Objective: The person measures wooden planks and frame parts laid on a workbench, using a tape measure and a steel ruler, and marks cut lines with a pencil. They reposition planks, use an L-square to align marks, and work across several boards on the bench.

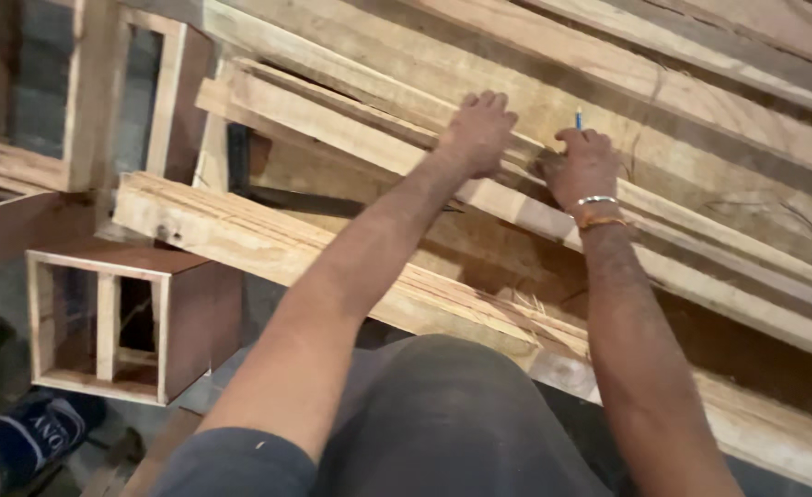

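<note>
The plank is lying slantwise across the stack under both my hands, with other timber above and below it. I am pressing my left hand flat on it, fingers spread and holding nothing, to keep it steady. Just to the right of that hand, my right hand is gripping a blue pencil, its end poking up above my knuckles, with the hand resting against the plank. I judge the marking to be at an early point: I am seeing no drawn line on the wood yet, though my hand is hiding the spot beneath it, so I cannot tell for sure.

Far left of my left hand, an open wooden box frame is standing on the floor, and a blue shoe is showing below it. Nearer me than both hands, a rough beam is running across over my knee. To the right of my right hand, long boards are crowding close.
</note>
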Available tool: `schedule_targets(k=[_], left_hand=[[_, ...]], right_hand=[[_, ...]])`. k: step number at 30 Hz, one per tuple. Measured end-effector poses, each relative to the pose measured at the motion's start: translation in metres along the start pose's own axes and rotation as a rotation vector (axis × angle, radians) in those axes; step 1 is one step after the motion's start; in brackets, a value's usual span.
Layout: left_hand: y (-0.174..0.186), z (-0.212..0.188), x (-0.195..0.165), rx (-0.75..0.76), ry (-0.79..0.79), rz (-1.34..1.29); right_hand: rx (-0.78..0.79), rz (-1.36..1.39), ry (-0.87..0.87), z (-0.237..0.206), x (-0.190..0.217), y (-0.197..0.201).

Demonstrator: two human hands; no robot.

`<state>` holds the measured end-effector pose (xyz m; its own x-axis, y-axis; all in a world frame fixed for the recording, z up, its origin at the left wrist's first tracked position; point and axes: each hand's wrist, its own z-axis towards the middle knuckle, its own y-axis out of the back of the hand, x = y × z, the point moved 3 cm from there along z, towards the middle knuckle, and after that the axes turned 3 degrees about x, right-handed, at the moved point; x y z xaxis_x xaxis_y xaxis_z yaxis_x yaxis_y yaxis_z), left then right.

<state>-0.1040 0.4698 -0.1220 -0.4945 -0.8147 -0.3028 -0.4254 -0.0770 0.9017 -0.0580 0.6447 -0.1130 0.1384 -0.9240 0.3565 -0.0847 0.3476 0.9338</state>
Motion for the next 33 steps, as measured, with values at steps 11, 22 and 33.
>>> schedule_targets(k=[11, 22, 33], left_hand=[[-0.005, 0.0, 0.02, -0.114, 0.039, -0.115], [0.002, -0.024, 0.028, -0.315, -0.187, -0.208], [0.044, -0.061, 0.031, -0.206, -0.132, -0.25]], right_hand=[[0.144, 0.045, -0.018, 0.002, -0.011, 0.005], [0.084, 0.126, 0.049, -0.014, -0.015, 0.022], [0.097, 0.223, 0.026, -0.024, 0.008, 0.053]])
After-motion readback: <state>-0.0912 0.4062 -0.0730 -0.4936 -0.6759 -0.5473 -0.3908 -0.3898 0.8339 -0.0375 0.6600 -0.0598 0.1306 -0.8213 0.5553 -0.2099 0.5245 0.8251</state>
